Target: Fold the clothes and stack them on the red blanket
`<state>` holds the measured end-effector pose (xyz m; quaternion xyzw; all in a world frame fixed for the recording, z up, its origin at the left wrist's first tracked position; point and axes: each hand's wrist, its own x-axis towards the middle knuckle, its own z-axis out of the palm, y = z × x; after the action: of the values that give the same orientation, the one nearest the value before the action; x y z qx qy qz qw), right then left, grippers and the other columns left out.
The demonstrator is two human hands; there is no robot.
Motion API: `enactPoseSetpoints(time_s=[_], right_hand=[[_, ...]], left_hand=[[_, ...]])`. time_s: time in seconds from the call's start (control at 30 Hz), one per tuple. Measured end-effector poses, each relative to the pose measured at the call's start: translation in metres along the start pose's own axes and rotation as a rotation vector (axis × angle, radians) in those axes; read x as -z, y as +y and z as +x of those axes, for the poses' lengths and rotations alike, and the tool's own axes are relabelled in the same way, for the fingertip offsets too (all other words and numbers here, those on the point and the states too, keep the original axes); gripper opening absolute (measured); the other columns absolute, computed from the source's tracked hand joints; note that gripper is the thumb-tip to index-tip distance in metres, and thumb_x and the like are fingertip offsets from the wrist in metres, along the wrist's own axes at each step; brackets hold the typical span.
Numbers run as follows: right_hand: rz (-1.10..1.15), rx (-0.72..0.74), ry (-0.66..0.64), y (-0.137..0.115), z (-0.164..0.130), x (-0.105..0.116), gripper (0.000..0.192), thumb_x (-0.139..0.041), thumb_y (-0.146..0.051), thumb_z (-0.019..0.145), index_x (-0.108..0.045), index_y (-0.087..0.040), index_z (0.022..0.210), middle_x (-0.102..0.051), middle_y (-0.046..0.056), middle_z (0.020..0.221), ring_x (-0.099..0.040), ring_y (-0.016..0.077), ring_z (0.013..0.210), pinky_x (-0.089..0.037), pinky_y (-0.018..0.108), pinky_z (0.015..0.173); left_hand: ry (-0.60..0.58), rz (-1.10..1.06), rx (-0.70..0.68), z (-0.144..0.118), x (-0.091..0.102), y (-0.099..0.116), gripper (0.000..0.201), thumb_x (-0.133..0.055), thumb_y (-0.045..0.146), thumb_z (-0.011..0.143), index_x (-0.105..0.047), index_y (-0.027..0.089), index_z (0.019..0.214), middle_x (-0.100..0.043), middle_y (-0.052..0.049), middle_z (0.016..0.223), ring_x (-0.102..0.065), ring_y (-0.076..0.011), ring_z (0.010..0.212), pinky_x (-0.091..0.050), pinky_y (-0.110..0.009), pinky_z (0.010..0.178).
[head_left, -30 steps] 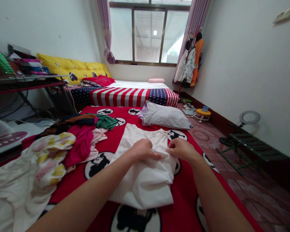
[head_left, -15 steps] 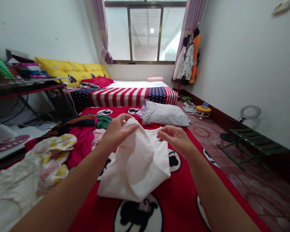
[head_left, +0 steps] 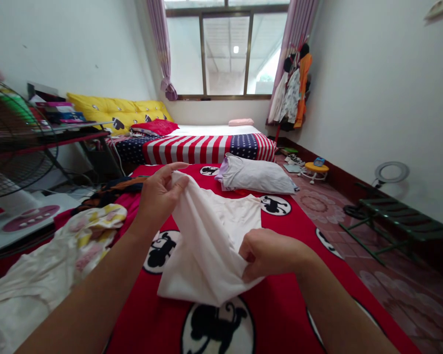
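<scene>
A white garment (head_left: 203, 241) lies partly folded on the red blanket (head_left: 147, 314), which is printed with black figures in white circles. My left hand (head_left: 160, 194) pinches its upper left edge between thumb and fingers and lifts it, so the cloth slopes down in soft folds. At its lower right, my right hand (head_left: 268, 255) is closed on another edge of the cloth; the fingertips are partly hidden. The garment's far part lies flat. Just beyond it rests a stack of folded light grey clothes (head_left: 258, 175), with a lilac piece showing at its left end.
On the left are a heap of loose clothes (head_left: 70, 246) and a fan (head_left: 18, 142). A bed (head_left: 192, 147) with a striped and starred cover stands at the back. To the right, on the tiled floor, are a green folding stool (head_left: 398, 221) and a yellow stool (head_left: 316, 168).
My right hand has moved down and toward me, from the garment's far edge to its lower right. My left hand has drawn the cloth's edge leftward. The view has shifted slightly.
</scene>
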<state>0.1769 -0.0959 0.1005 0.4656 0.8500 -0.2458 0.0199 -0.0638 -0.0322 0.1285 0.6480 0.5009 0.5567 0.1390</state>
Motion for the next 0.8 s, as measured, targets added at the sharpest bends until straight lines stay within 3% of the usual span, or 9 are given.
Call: enactPoseSetpoints(time_s=[0.1,0.2,0.33,0.47,0.53,0.63,0.7,0.73,0.8], right_hand=[[-0.08,0.02,0.046,-0.008,0.001,-0.004,0.029,-0.077,-0.04,0.06,-0.058,-0.019,0.054,-0.041,-0.006,0.047,-0.035,0.0077,0.047,-0.019,0.023,0.046],[0.083,0.0,0.139,-0.01,0.006,-0.004,0.042,-0.074,-0.061,0.06,-0.065,-0.02,0.068,-0.058,-0.003,0.063,-0.046,0.0103,0.056,-0.026,0.021,0.05],[0.281,-0.008,0.282,-0.002,0.011,-0.003,0.039,-0.07,-0.056,0.069,-0.065,-0.017,0.072,-0.061,-0.002,0.066,-0.051,0.0119,0.062,-0.031,0.02,0.052],[0.398,0.062,0.029,0.006,0.007,-0.002,0.033,-0.072,-0.048,0.07,-0.07,-0.016,0.075,-0.059,-0.003,0.061,-0.053,0.0123,0.058,-0.035,0.02,0.051],[0.41,0.077,-0.006,0.007,0.004,-0.001,0.034,-0.075,-0.049,0.067,-0.072,-0.016,0.076,-0.061,-0.002,0.063,-0.055,0.0134,0.06,-0.038,0.02,0.053],[0.497,0.122,0.246,0.0,0.003,0.002,0.047,-0.076,-0.05,0.065,-0.07,-0.019,0.1,-0.068,0.002,0.09,-0.06,0.0168,0.076,-0.045,0.023,0.064],[0.611,0.148,0.448,-0.008,0.007,0.002,0.065,-0.076,-0.049,0.065,-0.059,-0.023,0.122,-0.064,0.005,0.113,-0.061,0.0196,0.09,-0.048,0.026,0.071],[0.657,0.153,0.506,-0.011,0.011,0.002,0.066,-0.075,-0.047,0.066,-0.057,-0.022,0.124,-0.063,0.006,0.116,-0.06,0.0204,0.093,-0.048,0.026,0.072],[0.762,0.138,0.536,-0.012,0.018,-0.001,0.047,-0.07,-0.042,0.071,-0.062,-0.018,0.111,-0.066,0.005,0.103,-0.061,0.02,0.088,-0.048,0.026,0.07]], left_hand=[[-0.044,0.016,-0.053,0.0,0.001,-0.008,0.036,-0.06,0.037,0.081,-0.068,0.02,0.112,-0.06,0.0,0.075,-0.049,-0.0128,0.062,-0.037,-0.02,0.054],[-0.099,-0.054,-0.049,-0.003,0.001,-0.005,0.037,-0.061,0.037,0.081,-0.068,0.019,0.112,-0.063,-0.001,0.081,-0.05,-0.0128,0.064,-0.038,-0.02,0.055],[-0.084,-0.167,-0.056,-0.008,0.0,0.006,0.037,-0.062,0.036,0.08,-0.068,0.018,0.112,-0.063,-0.001,0.082,-0.051,-0.0121,0.064,-0.041,-0.02,0.056],[-0.05,-0.165,-0.046,-0.013,-0.003,0.007,0.038,-0.063,0.034,0.079,-0.067,0.02,0.114,-0.064,0.0,0.081,-0.053,-0.0121,0.063,-0.042,-0.02,0.057],[-0.069,-0.151,-0.064,-0.016,-0.006,0.006,0.036,-0.062,0.034,0.08,-0.067,0.02,0.113,-0.067,-0.002,0.089,-0.057,-0.0144,0.071,-0.046,-0.022,0.062],[-0.144,-0.181,-0.112,-0.021,-0.012,0.011,0.036,-0.062,0.034,0.082,-0.067,0.021,0.115,-0.068,-0.004,0.099,-0.061,-0.0176,0.082,-0.049,-0.025,0.071],[-0.215,-0.227,-0.141,-0.023,-0.016,0.019,0.039,-0.063,0.033,0.081,-0.064,0.022,0.119,-0.068,-0.004,0.097,-0.062,-0.0175,0.081,-0.05,-0.026,0.072],[-0.25,-0.25,-0.154,-0.022,-0.019,0.024,0.041,-0.064,0.033,0.081,-0.063,0.022,0.12,-0.068,-0.004,0.095,-0.063,-0.0173,0.08,-0.05,-0.026,0.072],[-0.306,-0.291,-0.167,-0.02,-0.023,0.03,0.044,-0.064,0.035,0.082,-0.061,0.022,0.124,-0.069,-0.004,0.094,-0.064,-0.0178,0.08,-0.05,-0.026,0.073]])
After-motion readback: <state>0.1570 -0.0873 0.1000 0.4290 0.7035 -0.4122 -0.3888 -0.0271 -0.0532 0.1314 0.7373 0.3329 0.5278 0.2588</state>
